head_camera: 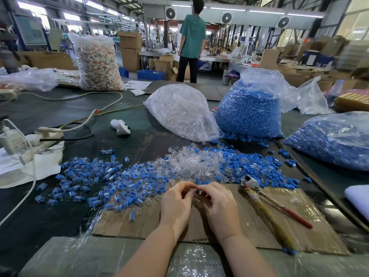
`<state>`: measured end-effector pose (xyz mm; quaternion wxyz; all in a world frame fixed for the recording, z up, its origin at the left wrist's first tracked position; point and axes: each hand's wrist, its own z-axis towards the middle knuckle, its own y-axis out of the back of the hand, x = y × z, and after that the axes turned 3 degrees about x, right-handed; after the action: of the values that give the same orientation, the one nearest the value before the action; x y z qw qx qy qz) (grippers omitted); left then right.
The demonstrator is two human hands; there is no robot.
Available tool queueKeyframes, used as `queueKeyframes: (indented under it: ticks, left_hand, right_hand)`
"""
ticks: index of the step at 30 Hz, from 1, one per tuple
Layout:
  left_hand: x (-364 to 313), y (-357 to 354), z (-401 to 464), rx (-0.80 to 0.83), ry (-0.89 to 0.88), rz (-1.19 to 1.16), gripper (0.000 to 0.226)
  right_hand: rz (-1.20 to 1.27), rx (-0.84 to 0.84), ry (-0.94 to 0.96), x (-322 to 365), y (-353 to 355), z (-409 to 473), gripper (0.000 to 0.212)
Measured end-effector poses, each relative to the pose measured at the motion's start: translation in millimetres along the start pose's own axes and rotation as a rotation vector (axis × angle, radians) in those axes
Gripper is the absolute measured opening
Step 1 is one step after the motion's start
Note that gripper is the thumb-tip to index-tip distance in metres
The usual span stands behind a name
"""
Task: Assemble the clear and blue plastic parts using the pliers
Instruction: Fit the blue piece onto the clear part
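- Factory floor / assembly hall: big open shed w/ steel roof beams, long strip lights (227, 9), wall fans (226, 17).
- Bulk stock in clear sacks on the dark worktable (60, 108): 1 bag of clear parts (180, 113), 2 bags of blue parts (250, 112), 1 tall bag of orange-white bits (98, 62).
- Loose pile of blue + clear pcs (159, 168) spread over flattened cardboard (229, 220); worn pliers (273, 204) beside it.
- Cardboard cartons (129, 50) stacked in the background, blue crates (150, 74) on the floor.
- Worker in a green tee (192, 37) stands in the aisle; more benches + machinery behind.
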<state>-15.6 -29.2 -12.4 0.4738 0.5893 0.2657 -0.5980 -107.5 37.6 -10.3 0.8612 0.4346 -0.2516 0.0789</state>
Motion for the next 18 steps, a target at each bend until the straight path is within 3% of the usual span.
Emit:
queueKeyframes:
  ticks: [8, 18]
  left_hand:
    - [1.3, -1.2, 0.7, -0.021, 0.013, 0.019, 0.03]
    - [0.6, 2.3, 8.6, -0.004, 0.11, -0.022, 0.019]
  right_hand:
    - [0.003, -0.038, 0.035, -0.5, -0.1, 0.2, 0.013]
    - [-0.118, 0.01, -0.02, -3.2, 10.1, 1.4, 0.026]
